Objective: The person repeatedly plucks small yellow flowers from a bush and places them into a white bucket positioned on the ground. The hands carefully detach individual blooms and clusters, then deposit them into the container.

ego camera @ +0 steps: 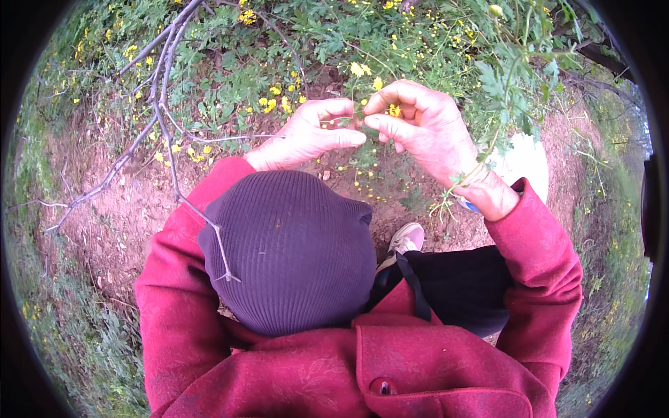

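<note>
My right hand [423, 123] has thumb and fingertips drawn together around a yellow flower head [394, 110]. Opposite it, my left hand [319, 130] holds its thumb and forefinger apart, with a thin green stem and small buds between and beside them. Pale yellow blooms [360, 69] stand just beyond both hands. A leafy green stem [499, 138] crosses near my right wrist. Below my left hand lies a large, rounded, dark purple ribbed cloth thing [292, 251]; what is inside or under it is hidden.
A bare, forked branch [162, 104] reaches in from the upper left, over my left sleeve and the ribbed cloth. Low green plants with yellow flowers [272, 102] grow ahead. A white thing [525, 162] is beyond my right wrist. A light shoe [407, 237] rests on reddish soil [125, 209].
</note>
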Tool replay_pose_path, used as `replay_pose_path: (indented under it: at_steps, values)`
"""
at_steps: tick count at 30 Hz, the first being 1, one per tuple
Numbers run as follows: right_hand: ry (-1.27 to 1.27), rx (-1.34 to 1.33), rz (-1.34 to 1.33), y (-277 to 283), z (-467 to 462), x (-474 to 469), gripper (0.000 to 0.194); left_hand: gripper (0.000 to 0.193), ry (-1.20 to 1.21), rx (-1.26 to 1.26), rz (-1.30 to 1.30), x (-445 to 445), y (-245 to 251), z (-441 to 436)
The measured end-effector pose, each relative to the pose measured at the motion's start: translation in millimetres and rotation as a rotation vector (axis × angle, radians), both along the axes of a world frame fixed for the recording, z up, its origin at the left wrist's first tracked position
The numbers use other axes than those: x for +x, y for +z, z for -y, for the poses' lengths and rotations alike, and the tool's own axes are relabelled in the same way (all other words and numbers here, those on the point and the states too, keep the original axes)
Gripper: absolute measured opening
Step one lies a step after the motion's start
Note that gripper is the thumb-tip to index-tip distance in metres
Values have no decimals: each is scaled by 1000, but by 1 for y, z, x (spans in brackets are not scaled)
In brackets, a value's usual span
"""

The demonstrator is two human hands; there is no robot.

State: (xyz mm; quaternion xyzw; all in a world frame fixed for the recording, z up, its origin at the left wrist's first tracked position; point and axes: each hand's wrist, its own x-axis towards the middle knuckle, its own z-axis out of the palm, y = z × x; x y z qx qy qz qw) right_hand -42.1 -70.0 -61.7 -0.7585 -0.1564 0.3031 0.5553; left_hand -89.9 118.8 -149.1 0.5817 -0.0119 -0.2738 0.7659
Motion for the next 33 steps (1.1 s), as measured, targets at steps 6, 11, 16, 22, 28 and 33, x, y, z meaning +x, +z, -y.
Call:
replay_pose_path:
  at_steps: [6,11,16,22,28,33]
  values:
    - [-45,-23,-63,-2,5,5,9,17,88,68,152,3,0,2]
    - [-90,34,-124,-9,9,5,12,23,74,103,105,1,0,0]
    - [-145,32,-174,-9,14,9,14,24,124,132,188,-2,-7,1]
    - [-152,184,-376,-11,29,28,22,22,122,93,19,-5,-11,-2]
    - [-152,153,-489,-16,21,24,23,22,26,112,225,-5,-4,-3]
    - [-59,12,-398,-12,10,22,20,23,6,161,293,-5,-4,-4]
